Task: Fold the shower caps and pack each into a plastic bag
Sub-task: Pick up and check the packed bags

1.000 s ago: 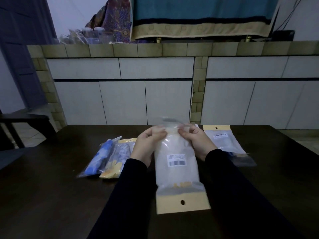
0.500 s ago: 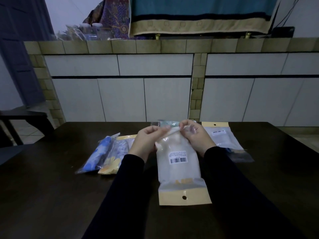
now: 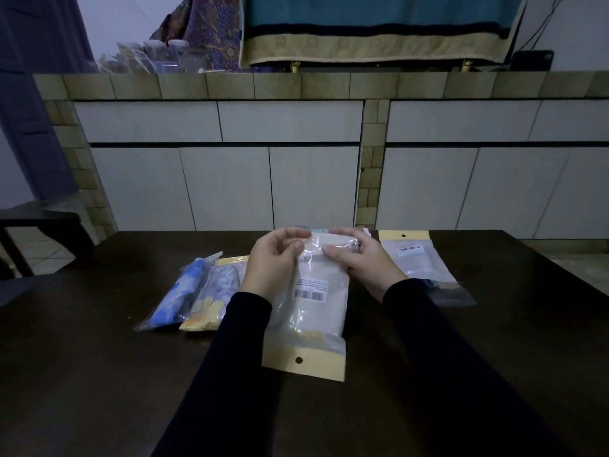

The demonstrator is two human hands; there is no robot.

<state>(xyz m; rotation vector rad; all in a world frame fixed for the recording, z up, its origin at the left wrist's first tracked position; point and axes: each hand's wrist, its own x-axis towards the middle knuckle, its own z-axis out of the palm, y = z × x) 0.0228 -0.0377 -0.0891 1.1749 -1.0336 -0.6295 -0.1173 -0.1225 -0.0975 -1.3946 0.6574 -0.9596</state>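
Left hand [image 3: 275,258] and right hand [image 3: 359,258] both pinch far flap of plastic bag [image 3: 311,301], white shower cap [image 3: 316,308] inside; bag over dark table [image 3: 99,357].

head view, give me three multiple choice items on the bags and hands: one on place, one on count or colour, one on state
1. Where does the bag with the blue shower cap lie?
A. to the left of the held bag
B. on the tiled counter
C. under the right sleeve

2. What colour is the header strip with the hang hole on the held bag?
A. red
B. pale yellow
C. green

3. What are the hands doing?
A. resting flat on the table
B. both pinching the held bag's far end
C. only one touches the bag

Key: 1 A, it lies on the dark table left of the held bag. 2 B, the near strip is pale yellow. 3 B, the left hand and right hand each pinch the far edge.
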